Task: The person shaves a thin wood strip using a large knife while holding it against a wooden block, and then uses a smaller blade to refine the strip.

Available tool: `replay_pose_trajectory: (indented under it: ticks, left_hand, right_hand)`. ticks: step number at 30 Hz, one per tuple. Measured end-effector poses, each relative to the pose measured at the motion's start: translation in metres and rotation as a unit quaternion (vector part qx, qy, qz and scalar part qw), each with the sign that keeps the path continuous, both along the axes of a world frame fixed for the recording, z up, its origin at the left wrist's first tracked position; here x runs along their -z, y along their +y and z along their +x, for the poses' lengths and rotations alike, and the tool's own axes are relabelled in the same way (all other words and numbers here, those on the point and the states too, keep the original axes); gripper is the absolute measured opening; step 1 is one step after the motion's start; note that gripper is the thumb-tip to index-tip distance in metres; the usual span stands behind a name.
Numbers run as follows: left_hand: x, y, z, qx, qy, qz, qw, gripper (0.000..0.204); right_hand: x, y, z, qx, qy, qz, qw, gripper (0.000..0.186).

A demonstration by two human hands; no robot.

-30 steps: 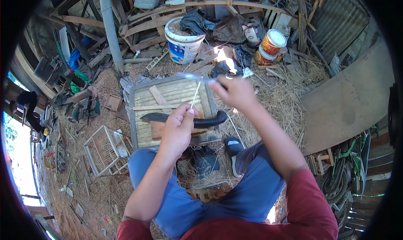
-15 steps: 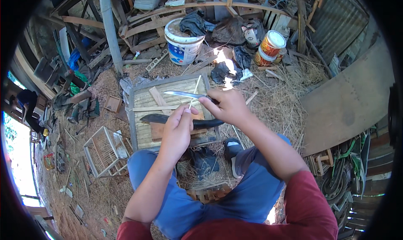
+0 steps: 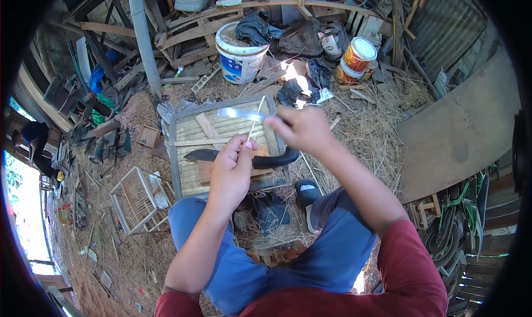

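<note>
Pinched in my left hand is a thin pale stick, likely bamboo or wood, slanting up and away. My right hand grips a knife; its bright blade, smeared by motion, points left across the stick's upper part. The knife's handle is hidden in my fist. Below them a large curved machete, with a dark blade and black handle, lies over a wooden block. Under these is a low slatted tabletop with a grey frame. Flat wood strips rest on it.
A small wooden cage stands left of the table. Beyond it are a white-and-blue bucket and stacked orange tubs. A large brown sheet leans at right. Straw and shavings cover the ground. Another person bends at far left.
My right hand and the knife have moved a little up and away along the stick, and the blade is now blurred. My left hand has shifted slightly, still holding the stick.
</note>
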State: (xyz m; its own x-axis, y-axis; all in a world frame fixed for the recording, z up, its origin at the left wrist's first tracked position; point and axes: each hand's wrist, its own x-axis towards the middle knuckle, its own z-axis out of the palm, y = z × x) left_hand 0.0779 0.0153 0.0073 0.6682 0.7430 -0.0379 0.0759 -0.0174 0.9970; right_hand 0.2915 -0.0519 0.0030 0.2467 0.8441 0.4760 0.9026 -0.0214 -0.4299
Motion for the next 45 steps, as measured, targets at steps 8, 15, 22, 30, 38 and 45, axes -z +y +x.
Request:
replay_pose_trajectory:
  ticks: [8,15,22,30,38,45]
  left_hand:
    - [0.008,0.003,-0.002,-0.002,0.001,0.004,1.0,0.022]
    - [0.005,0.002,-0.006,0.005,0.0,-0.029,1.0,0.022]
    - [0.009,-0.001,-0.005,-0.009,0.026,0.043,0.999,0.021]
    - [0.01,-0.003,-0.003,-0.004,0.029,0.082,0.996,0.021]
    - [0.009,-0.006,-0.001,-0.004,0.006,0.04,0.999,0.02]
    - [-0.001,0.001,-0.006,0.007,-0.002,-0.04,0.999,0.019]
  right_hand:
    - [0.018,-0.001,-0.015,-0.017,-0.034,0.0,0.999,0.048]
    - [0.016,0.002,-0.006,-0.019,-0.047,0.001,0.999,0.047]
    - [0.014,-0.001,0.004,-0.001,-0.051,0.02,0.998,0.049]
    - [-0.004,-0.008,0.018,0.095,0.089,-0.018,0.991,0.048]
    - [0.015,-0.003,0.002,-0.017,0.007,0.0,1.0,0.051]
    - [0.012,0.006,0.012,0.03,-0.018,-0.004,0.999,0.05]
